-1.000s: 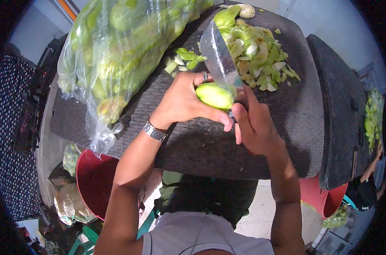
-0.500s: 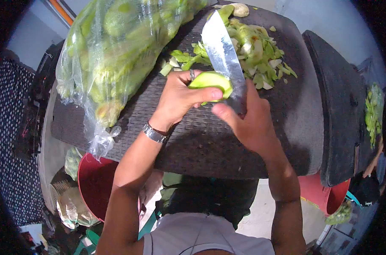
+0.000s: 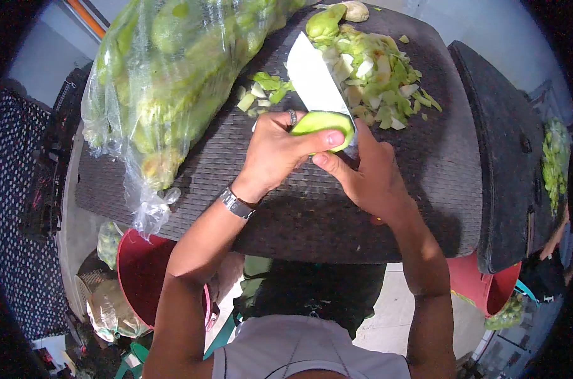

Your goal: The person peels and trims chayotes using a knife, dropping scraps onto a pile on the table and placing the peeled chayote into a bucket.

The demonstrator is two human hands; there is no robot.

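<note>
In the head view, my left hand [image 3: 270, 151] has its grip closed around a green fruit [image 3: 324, 129], thumb lying across the near face and a ring [image 3: 292, 117] showing on one finger. I hold the fruit above the counter [image 3: 286, 221], in front of my body. My right hand [image 3: 371, 170] grips a broad knife [image 3: 315, 76]; the handle is mostly hidden in my palm, and the bright blade points away from me, its lower part against or right beside the fruit. My right thumb reaches to the fruit's lower edge; I can't tell whether it touches. Past the blade, to the right, lies a heap of green and whitish peelings [image 3: 378, 76], with a larger green piece [image 3: 324, 24] at its far end. A few loose scraps [image 3: 264, 88] lie just beyond my left hand. To my left, a knotted clear plastic bag [image 3: 166, 82] full of green produce rests on the counter. A metal watch [image 3: 237, 203] circles my left wrist.
</note>
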